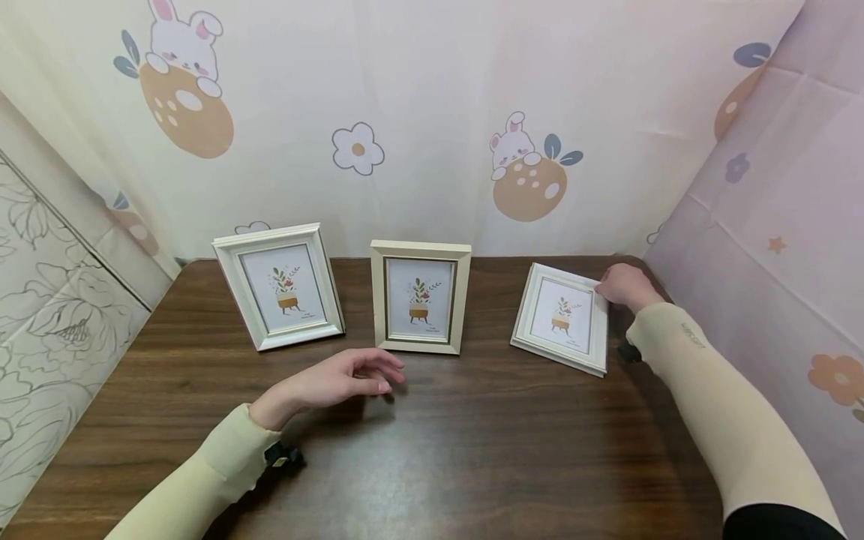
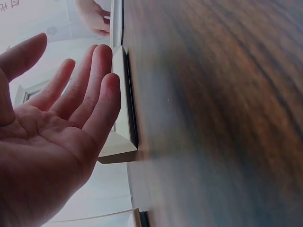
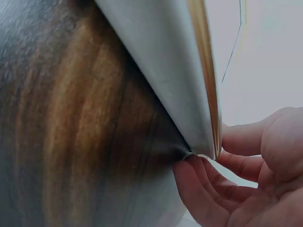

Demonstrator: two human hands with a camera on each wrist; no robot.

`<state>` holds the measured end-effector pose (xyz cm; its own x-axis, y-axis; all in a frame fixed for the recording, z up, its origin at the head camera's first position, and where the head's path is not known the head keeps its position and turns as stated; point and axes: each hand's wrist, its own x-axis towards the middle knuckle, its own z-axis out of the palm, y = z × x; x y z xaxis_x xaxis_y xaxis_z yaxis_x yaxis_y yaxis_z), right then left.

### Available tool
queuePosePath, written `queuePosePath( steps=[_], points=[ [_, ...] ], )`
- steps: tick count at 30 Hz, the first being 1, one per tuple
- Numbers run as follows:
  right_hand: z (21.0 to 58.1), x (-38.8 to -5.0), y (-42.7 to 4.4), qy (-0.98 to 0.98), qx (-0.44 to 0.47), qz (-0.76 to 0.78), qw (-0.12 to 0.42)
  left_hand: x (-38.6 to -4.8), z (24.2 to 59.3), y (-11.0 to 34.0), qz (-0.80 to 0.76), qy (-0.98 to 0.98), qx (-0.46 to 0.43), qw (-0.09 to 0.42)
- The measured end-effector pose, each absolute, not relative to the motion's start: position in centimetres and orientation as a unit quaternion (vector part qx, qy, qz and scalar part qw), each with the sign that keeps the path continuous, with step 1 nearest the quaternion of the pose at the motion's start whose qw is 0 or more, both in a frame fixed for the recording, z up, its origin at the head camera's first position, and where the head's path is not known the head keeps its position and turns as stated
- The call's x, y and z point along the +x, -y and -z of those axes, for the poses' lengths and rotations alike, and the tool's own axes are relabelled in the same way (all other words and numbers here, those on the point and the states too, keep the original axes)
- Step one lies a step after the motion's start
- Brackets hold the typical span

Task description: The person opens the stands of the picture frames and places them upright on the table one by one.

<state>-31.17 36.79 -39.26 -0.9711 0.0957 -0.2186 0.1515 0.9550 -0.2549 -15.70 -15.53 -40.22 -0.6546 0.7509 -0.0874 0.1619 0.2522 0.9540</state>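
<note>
Three pale picture frames, each with a potted-plant print, are on the wooden table. My right hand (image 1: 628, 286) pinches the upper right side of the right picture frame (image 1: 525, 310), which leans far back. In the right wrist view, the thumb (image 3: 244, 137) is on one face of that frame (image 3: 165, 61) and the fingers curl behind its edge. Loosely bent and holding nothing, my left hand (image 1: 328, 381) hovers in front of the middle picture frame (image 1: 420, 347). Farther left stands the left picture frame (image 1: 299, 337), upright and turned slightly.
A curtain (image 1: 432, 97) printed with rabbits and flowers hangs behind the table (image 1: 432, 450). Another printed cloth (image 1: 776, 225) borders the right side, close to my right arm. White flower-patterned panels (image 1: 54, 285) stand at the left.
</note>
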Motion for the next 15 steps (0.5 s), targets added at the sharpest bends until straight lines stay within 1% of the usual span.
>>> queuePosePath(
  steps=[9,15],
  points=[
    [38.79,-31.01,-36.93,-0.986,0.04,0.131,0.094,-15.71,40.08,15.19,-0.517,-0.748,0.309,0.28],
    [38.89,-31.17,-36.49,-0.987,0.05,0.118,0.099,-15.79,40.06,15.16,-0.514,-0.751,0.306,0.279]
  ],
)
